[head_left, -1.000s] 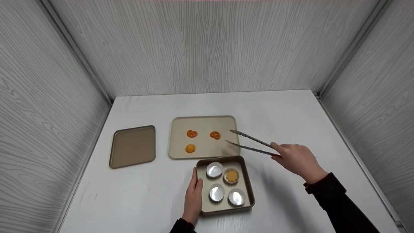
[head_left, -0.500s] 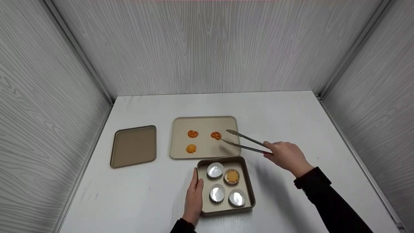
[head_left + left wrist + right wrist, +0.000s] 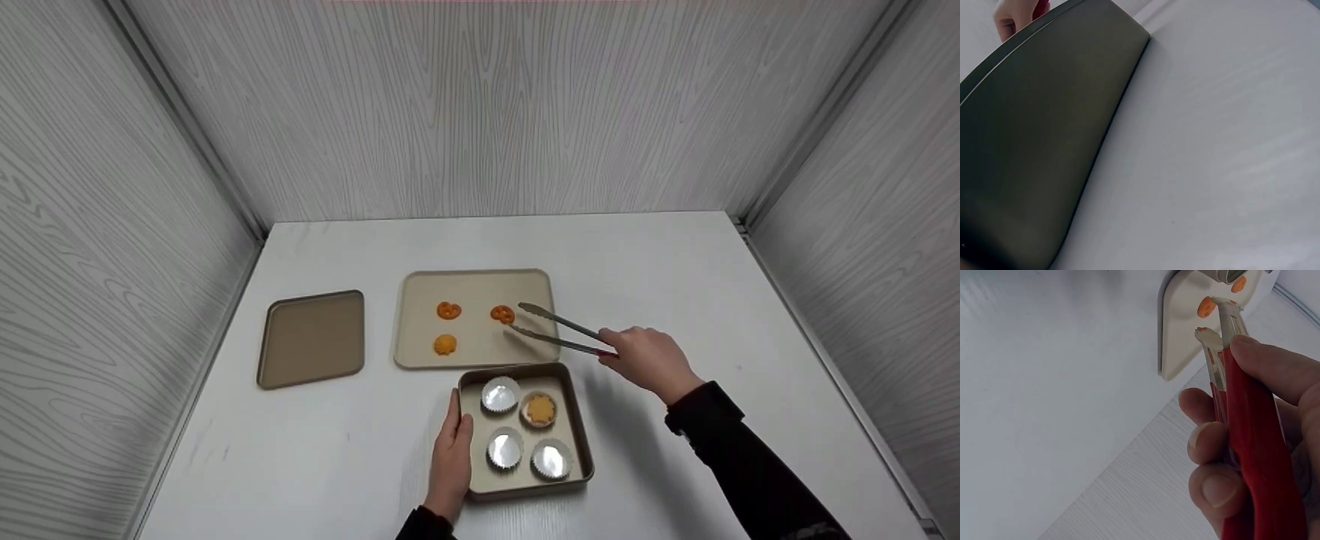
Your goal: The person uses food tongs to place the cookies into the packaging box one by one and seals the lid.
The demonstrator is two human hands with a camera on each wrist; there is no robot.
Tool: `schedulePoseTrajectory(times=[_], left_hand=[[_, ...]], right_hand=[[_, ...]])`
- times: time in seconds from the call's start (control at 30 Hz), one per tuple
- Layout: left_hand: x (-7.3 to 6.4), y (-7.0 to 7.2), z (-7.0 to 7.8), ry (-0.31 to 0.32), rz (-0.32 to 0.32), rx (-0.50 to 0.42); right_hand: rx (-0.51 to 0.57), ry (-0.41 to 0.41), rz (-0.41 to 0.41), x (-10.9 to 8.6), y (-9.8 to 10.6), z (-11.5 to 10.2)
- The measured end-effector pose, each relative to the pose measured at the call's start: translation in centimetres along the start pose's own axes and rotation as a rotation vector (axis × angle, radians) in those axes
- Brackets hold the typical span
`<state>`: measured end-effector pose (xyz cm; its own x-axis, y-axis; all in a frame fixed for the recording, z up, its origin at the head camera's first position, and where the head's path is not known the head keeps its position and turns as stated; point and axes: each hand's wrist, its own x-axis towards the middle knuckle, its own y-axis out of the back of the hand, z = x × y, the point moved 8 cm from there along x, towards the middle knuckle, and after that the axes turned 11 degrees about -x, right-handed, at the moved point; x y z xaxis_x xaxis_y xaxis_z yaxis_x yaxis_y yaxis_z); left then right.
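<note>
My right hand (image 3: 649,361) grips metal tongs (image 3: 566,321) with red handles (image 3: 1258,455); their tips stand spread over the right part of a flat beige baking sheet (image 3: 480,282). Just left of the tips is an orange pretzel-shaped piece (image 3: 502,314). A second pretzel-shaped piece (image 3: 448,310) and a yellow-orange scalloped piece (image 3: 445,344) lie further left on the sheet. At the front, my left hand (image 3: 450,461) holds the left side of a square baking pan (image 3: 577,435). Inside are silver foil cups (image 3: 505,448) and one cup with a yellow flower-shaped piece (image 3: 539,409).
A square brown tray (image 3: 312,339) lies on the white table (image 3: 637,262), left of the baking sheet. The baking pan's back edge sits close to the sheet's front edge. Pale wood-grain walls (image 3: 480,112) enclose the back and both sides.
My right hand and the tongs have moved left, bringing the tips up to the right-hand pretzel-shaped piece. My left hand and the pan stay where they were.
</note>
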<state>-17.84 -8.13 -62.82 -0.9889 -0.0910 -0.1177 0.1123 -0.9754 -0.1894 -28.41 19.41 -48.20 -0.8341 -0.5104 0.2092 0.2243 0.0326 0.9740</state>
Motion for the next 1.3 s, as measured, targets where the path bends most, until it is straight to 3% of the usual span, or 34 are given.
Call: schedulePoseTrajectory(times=[0.3, 0.83, 1.3], left_hand=[[0.1, 0.1, 0.1, -0.007, 0.003, 0.038], [0.1, 0.3, 0.1, -0.009, 0.003, 0.028], [0.1, 0.3, -0.1, -0.020, 0.001, 0.031]], right_hand=[[-0.010, 0.001, -0.014, 0.7, -0.8, -0.5], [-0.010, 0.009, 0.000, 2.1, -1.9, -1.4], [-0.032, 0.020, 0.119, 1.7, -1.8, -1.5]])
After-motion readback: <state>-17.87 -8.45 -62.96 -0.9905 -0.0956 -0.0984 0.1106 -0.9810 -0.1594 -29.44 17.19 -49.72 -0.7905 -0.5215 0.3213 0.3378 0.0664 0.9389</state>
